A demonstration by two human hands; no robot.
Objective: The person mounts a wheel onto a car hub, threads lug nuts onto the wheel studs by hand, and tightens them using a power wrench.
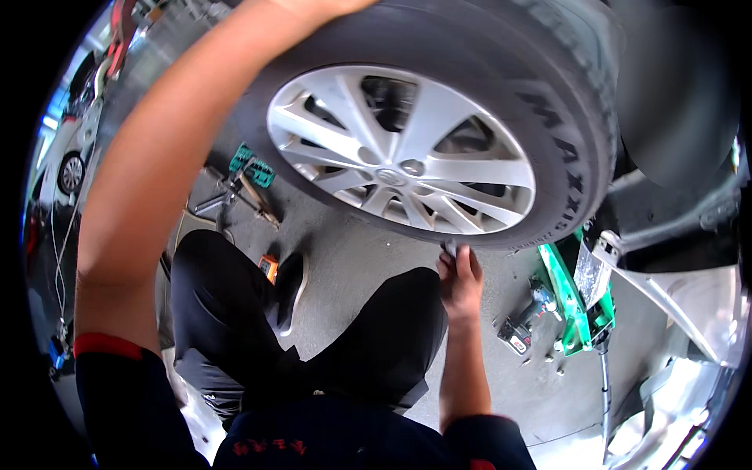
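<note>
Above me a car wheel fills the upper middle, with a black tyre [564,110] around a silver multi-spoke rim [439,168]. My left hand [321,8] reaches up to the top of the tyre at the upper edge of the view, its fingers mostly out of sight. Just below the tyre's lower edge, my right hand [462,278] has its fingers curled round a small dark item [448,249] that is too small to make out. My bent knees in dark trousers lie below the wheel.
At right are a green floor jack [564,301], a cordless power tool [518,333] and car bodywork [677,301]. At left lie a teal socket case [251,164], metal tools [211,202] and an orange item [269,269] on the grey floor [360,251]. Another car [74,149] stands far left.
</note>
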